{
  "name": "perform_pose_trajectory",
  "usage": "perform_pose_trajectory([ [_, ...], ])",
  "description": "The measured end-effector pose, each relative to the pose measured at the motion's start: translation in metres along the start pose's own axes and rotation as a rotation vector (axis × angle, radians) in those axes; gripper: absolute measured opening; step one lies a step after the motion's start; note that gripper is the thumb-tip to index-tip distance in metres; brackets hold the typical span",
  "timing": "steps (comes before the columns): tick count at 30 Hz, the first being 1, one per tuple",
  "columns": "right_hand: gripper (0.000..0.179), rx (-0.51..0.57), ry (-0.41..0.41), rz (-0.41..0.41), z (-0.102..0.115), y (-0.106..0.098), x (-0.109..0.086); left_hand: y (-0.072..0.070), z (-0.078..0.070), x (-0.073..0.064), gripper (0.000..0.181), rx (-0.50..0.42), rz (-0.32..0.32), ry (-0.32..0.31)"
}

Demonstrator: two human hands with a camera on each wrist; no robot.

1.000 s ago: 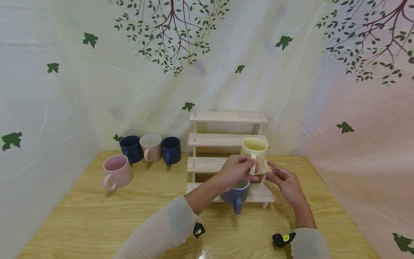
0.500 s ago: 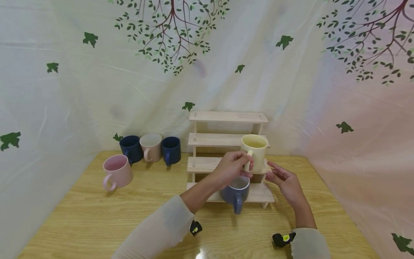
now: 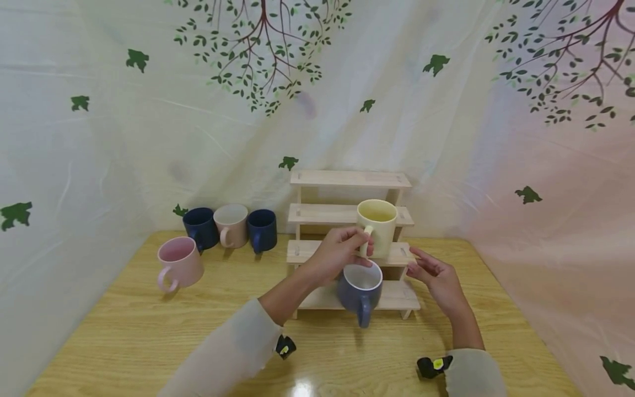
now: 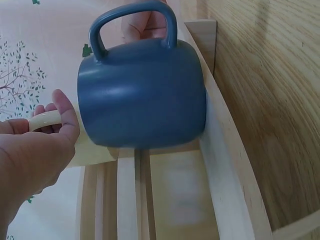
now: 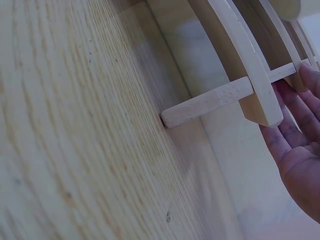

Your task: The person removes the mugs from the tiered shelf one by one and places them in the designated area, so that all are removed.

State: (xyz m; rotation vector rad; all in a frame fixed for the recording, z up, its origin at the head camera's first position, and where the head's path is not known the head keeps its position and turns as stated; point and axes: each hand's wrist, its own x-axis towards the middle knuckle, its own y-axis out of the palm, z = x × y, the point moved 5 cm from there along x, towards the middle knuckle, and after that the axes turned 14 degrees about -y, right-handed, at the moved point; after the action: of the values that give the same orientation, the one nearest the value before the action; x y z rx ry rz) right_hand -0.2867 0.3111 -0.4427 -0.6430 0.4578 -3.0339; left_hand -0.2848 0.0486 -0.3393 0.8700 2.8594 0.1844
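My left hand pinches the handle of a pale yellow mug, upright in front of the middle steps of a wooden step rack. In the left wrist view the yellow mug is partly hidden behind a grey-blue mug. That grey-blue mug, white inside, stands on the lowest step, its handle toward me. My right hand holds the right end of the second-lowest step. In the right wrist view, the thumb of the right hand lies above the board and its fingers below.
At the back left of the wooden table stand a dark blue mug, a light pink mug and another dark blue mug. A pink mug stands before them. A leaf-printed sheet hangs behind.
My left hand has moved left and slightly up with the yellow mug, uncovering more of the grey-blue mug and the step's right end. My right hand has stayed at the rack.
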Motion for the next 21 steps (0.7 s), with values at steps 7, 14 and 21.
perform_pose_trajectory([
  [7, 0.058, 0.017, -0.007, -0.005, 0.001, 0.000, 0.000, -0.015, -0.006, -0.013, 0.023, 0.035, 0.009, -0.018],
  [14, 0.059, 0.018, -0.009, -0.006, 0.001, 0.000, -0.001, -0.034, -0.009, -0.022, 0.024, 0.063, 0.015, 0.000],
  [21, 0.058, 0.021, -0.016, -0.008, 0.000, 0.000, -0.001, -0.055, -0.014, -0.038, 0.026, 0.059, -0.001, 0.060],
])
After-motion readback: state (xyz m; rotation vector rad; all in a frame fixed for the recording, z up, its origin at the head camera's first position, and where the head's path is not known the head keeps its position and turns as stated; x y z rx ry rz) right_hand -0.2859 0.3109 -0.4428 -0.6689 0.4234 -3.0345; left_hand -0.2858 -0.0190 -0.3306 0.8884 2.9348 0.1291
